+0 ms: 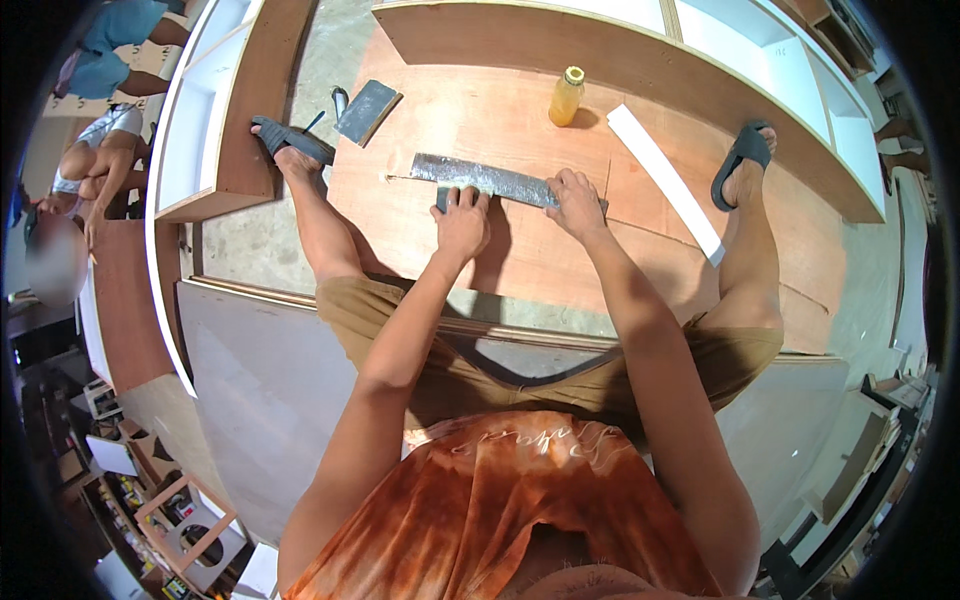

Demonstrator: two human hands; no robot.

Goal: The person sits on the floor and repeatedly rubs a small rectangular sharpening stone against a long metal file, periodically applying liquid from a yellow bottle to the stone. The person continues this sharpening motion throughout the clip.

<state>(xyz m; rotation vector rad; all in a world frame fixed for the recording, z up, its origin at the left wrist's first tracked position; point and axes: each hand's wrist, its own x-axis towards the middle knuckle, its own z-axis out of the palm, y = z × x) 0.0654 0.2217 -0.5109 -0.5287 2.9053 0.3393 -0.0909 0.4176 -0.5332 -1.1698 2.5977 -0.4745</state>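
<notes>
Left hand (463,225) first: its fingers are bent over a small dark block (440,197), right at the near edge of a shiny dark-grey strip (505,184). Can't tell if they're squeezing it or just pressing down. Right hand (580,206) is clamped on the strip's right end, so the strip runs left from those fingers and a bit past the left ones. There's a whitish smear on it just ahead of the left fingertips.

Under both hands is a plywood sheet (400,225). Beyond the right fingers stands an open bottle of yellow liquid (565,100), and off to their right lies a long white strip (667,187). Ahead and left of the left fingers there's a grey-topped rectangular block (369,111). Way farther left, a person (105,170) is crouching.
</notes>
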